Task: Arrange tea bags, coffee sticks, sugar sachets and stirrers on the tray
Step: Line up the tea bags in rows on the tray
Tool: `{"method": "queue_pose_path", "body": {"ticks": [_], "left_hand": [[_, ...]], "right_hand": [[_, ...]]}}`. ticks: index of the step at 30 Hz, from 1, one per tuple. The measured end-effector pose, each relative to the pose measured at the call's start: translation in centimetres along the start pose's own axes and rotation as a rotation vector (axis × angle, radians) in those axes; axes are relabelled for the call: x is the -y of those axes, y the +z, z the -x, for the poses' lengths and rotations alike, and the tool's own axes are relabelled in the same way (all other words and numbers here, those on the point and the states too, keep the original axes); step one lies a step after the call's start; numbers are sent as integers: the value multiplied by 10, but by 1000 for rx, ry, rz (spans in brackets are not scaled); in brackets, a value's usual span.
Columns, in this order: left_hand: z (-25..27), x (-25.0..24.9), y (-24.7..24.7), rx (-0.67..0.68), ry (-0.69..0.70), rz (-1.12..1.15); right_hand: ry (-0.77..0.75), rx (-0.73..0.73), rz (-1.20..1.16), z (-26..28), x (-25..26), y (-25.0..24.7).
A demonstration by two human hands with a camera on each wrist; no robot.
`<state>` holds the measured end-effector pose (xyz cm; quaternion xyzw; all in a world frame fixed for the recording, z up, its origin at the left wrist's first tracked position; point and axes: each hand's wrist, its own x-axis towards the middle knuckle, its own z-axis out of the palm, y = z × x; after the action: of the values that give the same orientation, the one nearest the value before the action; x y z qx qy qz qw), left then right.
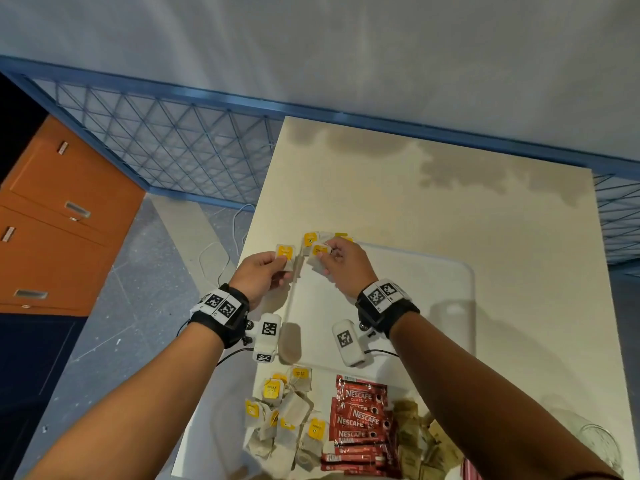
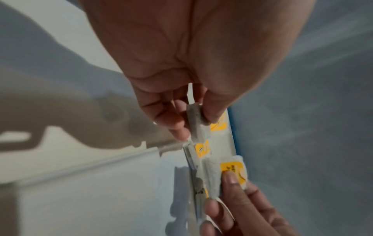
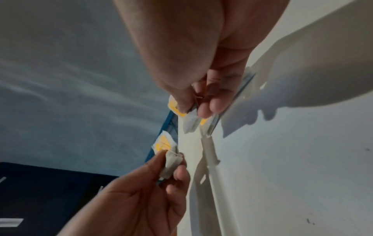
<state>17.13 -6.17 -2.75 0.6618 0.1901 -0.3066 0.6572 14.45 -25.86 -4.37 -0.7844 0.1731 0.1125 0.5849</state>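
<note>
A white tray (image 1: 398,306) lies on the cream table (image 1: 450,202). My left hand (image 1: 278,263) pinches a tea bag with a yellow tag (image 1: 285,252) just off the tray's far left corner. My right hand (image 1: 327,254) pinches another tea bag (image 1: 320,251) over that corner. Two more tea bags (image 1: 310,240) lie at the tray's far edge. In the left wrist view my left hand (image 2: 191,123) pinches its bag (image 2: 196,121). The right wrist view has my right hand (image 3: 193,110) pinching its bag (image 3: 189,121).
In front of the tray lie a heap of tea bags (image 1: 284,417), red coffee sticks (image 1: 360,420) and brown sugar sachets (image 1: 412,434). A clear glass (image 1: 595,441) stands at the near right. The table's left edge drops to the floor beside an orange cabinet (image 1: 62,220).
</note>
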Motion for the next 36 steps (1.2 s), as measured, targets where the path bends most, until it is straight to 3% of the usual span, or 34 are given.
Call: {"method": "queue_pose_path", "body": {"ticks": [6, 13, 18, 22, 27, 32, 36], "left_hand": [[-1, 4, -9, -49, 13, -45], [0, 4, -7, -41, -6, -37], [-1, 2, -4, -37, 51, -142], [-3, 0, 3, -13, 111, -201], [-9, -2, 17, 9, 193, -259], [-17, -9, 25, -8, 284, -447], [-25, -14, 23, -48, 332, -802]], "right_hand": [[60, 90, 174, -18, -3, 25], [-4, 16, 517, -19, -1, 29], [4, -7, 464, -14, -4, 24], [-62, 39, 270, -6, -11, 18], [-36, 63, 70, 9, -9, 11], [-18, -111, 168, -1, -19, -3], [41, -133, 283, -5, -24, -8]]}}
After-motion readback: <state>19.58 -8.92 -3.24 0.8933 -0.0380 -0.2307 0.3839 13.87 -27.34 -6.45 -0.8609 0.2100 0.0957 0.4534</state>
